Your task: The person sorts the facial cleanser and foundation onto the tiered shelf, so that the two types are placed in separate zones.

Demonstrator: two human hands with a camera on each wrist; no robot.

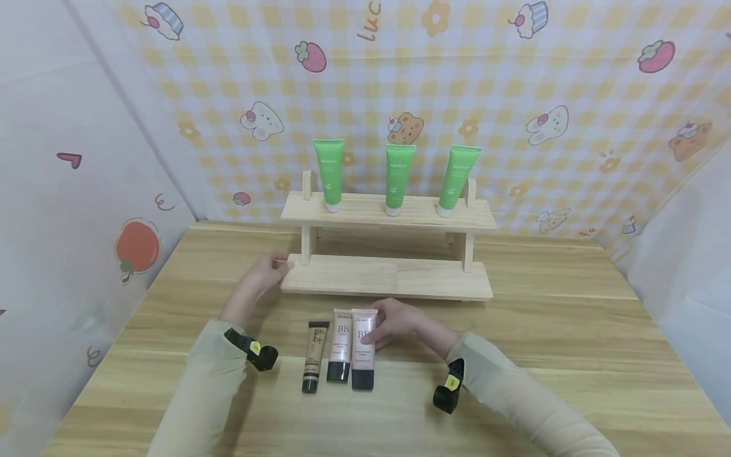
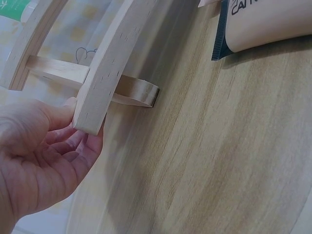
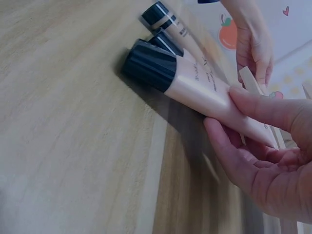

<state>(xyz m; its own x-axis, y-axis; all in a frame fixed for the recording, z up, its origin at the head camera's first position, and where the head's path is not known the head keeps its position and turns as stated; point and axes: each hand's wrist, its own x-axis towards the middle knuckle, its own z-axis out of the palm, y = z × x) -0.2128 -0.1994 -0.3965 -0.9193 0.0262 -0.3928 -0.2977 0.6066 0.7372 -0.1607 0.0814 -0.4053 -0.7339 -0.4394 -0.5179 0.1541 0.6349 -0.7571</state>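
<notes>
The left hand is gripping the shelf's end edge (lower board); the right hand is pinching a pink tube lying on the worktop.

green tubes x3 | BB tubes x2 | slim dark tube x1 | wood shelf x1 -- 2 tiers

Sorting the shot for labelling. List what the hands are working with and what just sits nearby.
In hand:
right hand grips pink BB tube
left hand holds wooden shelf

Nearby:
second BB tube
slim dark-capped tube
three green tubes
table
</notes>
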